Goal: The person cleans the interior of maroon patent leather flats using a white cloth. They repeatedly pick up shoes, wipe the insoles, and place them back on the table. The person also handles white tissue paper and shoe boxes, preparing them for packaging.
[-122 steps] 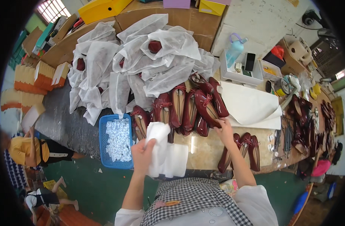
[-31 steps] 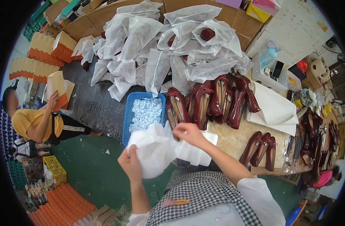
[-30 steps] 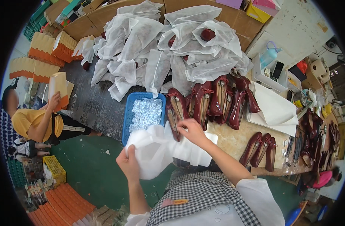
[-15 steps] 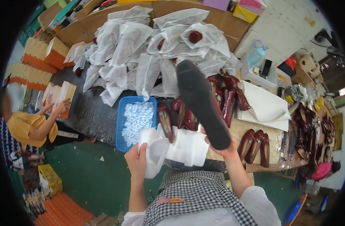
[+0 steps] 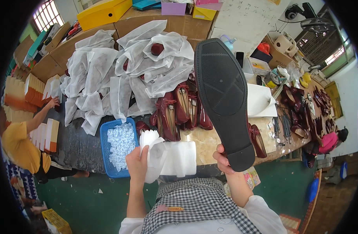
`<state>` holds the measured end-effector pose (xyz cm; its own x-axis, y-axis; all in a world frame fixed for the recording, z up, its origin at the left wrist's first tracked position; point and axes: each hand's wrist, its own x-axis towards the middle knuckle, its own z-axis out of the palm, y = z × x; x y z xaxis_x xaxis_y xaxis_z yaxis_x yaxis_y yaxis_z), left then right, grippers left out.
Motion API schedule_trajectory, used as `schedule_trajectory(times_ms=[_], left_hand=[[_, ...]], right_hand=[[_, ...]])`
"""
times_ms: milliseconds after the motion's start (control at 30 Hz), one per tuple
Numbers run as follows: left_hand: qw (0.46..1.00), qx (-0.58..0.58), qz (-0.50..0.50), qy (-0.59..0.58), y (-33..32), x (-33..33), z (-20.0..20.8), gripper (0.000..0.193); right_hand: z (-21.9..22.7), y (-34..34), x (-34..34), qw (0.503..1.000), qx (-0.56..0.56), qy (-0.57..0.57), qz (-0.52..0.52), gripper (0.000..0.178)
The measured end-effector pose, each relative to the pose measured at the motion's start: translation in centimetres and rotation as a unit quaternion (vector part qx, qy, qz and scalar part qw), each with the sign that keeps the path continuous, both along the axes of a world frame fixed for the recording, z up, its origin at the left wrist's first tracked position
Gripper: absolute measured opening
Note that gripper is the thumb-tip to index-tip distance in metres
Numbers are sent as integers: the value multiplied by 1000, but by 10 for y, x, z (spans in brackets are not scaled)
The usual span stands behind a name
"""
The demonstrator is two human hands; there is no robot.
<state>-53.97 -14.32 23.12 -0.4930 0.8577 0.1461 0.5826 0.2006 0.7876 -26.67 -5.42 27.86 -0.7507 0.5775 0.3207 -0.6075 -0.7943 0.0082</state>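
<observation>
My right hand (image 5: pixel 224 160) is closed on the heel end of a shoe (image 5: pixel 221 93). Its black, stitched-edge sole faces me, toe up, and hides most of the upper. In my left hand (image 5: pixel 137 163), a thin white sheet (image 5: pixel 157 158) is pinched, with a pleated edge fanned above the fingers. Next to it, a pile of white sheets (image 5: pixel 181 158) lies at the table's near edge. Dark red glossy flats (image 5: pixel 169 117) with bows stand just beyond, and another red flat (image 5: pixel 258 140) shows right of the raised shoe.
A blue basket (image 5: pixel 105 150) of small clear packets stands left of my left hand. White pouches (image 5: pixel 95 72), some showing red shoes, are heaped behind. At the far left a co-worker in yellow (image 5: pixel 21 144) reaches toward orange-and-cream boxes (image 5: pixel 51 134). More red shoes (image 5: pixel 294 103) lie right.
My right hand has lifted the shoe and brought its sole closer to view. The white sheet in my left hand now shows a bunched, pleated edge. The co-worker's arm has reached farther back.
</observation>
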Motion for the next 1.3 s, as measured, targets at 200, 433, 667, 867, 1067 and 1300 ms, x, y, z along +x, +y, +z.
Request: schedule_trajectory(times_ms=[200, 433, 667, 867, 1067, 1300], left_hand=[[999, 5, -1, 52, 0, -5, -1, 35], [984, -4, 50, 172, -17, -56, -10, 34], [985, 69, -151, 52, -74, 55, -21, 26], [983, 50, 140, -103, -77, -12, 7, 30], [957, -62, 189, -211, -85, 3, 9, 21], [946, -5, 243, -216, -109, -35, 2, 20]], right_hand=[[5, -10, -5, 992, 22, -121, -39, 58], [26, -34, -19, 189, 774, -569, -206, 49], [-56, -48, -47, 635, 397, -652, 117, 35], [-71, -20, -142, 788, 268, -547, -89, 40], [-92, -61, -171, 706, 456, -535, 82, 19], [-226, -37, -172, 337, 640, -686, -87, 56]])
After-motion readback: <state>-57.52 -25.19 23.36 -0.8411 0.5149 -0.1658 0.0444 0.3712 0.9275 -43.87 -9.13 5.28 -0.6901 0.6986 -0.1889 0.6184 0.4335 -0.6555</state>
